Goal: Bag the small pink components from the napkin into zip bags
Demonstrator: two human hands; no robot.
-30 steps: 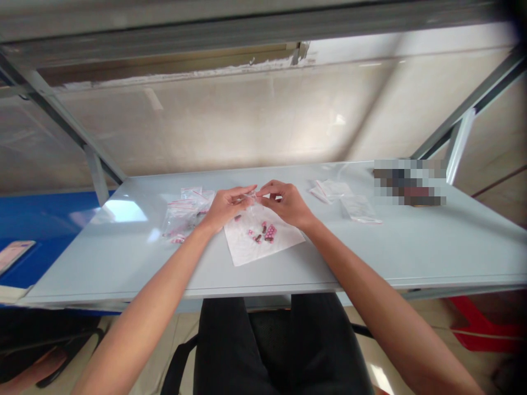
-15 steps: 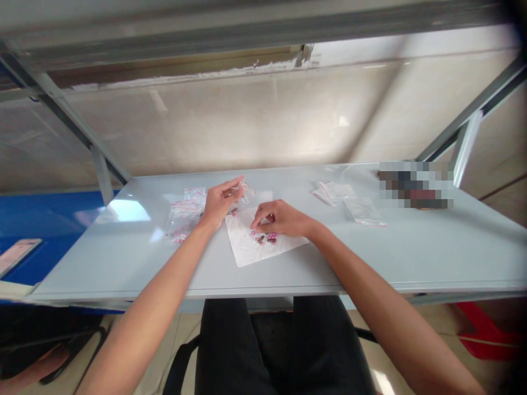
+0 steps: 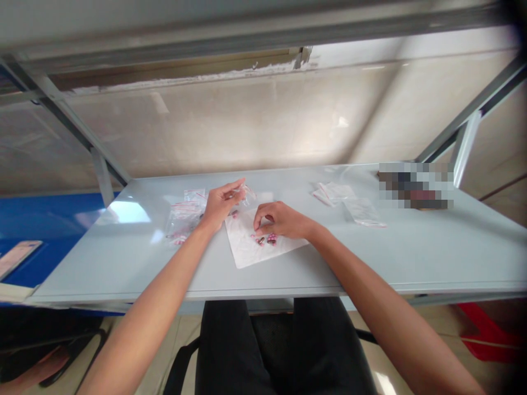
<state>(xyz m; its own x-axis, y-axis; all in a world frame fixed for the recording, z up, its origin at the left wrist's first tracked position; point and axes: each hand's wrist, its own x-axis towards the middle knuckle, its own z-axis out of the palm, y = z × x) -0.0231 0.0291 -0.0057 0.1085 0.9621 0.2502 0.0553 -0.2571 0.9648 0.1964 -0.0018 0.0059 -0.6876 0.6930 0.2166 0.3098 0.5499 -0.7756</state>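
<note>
Left hand [image 3: 218, 208]: grip pinched on a small, clear, thin plastic bag [image 3: 248, 196], raised above the far left corner of the white sheet; contents, if any, not discernible.

Right hand [image 3: 282, 220]: palm down over the sheet, fingers curled, thumb and forefinger tips close together beside the pieces; whether its grip has hold of one cannot be told.

Small pink-and-dark pieces [image 3: 272, 240]: loose cluster, several, partly under the right hand; one further pink-and-dark piece [image 3: 234, 214] apart, near the left hand. Judged light, hard and apt to roll or slip; best taken singly by the sides, between fingertips.

Thin white square sheet [image 3: 242, 255]: flat beneath the cluster; likely soft, easily dragged.

Clear plastic bags with red-edged tops [image 3: 183, 215]: overlapping heap left of the left hand, pink contents showing.

Flat clear plastic bags with red edging [image 3: 337, 192]: right of the sheet, well apart. Probably limp, slick, nearly weightless; best held by the lip.

Pale grey-blue smooth counter [image 3: 411, 247]: carries all the above.
</note>
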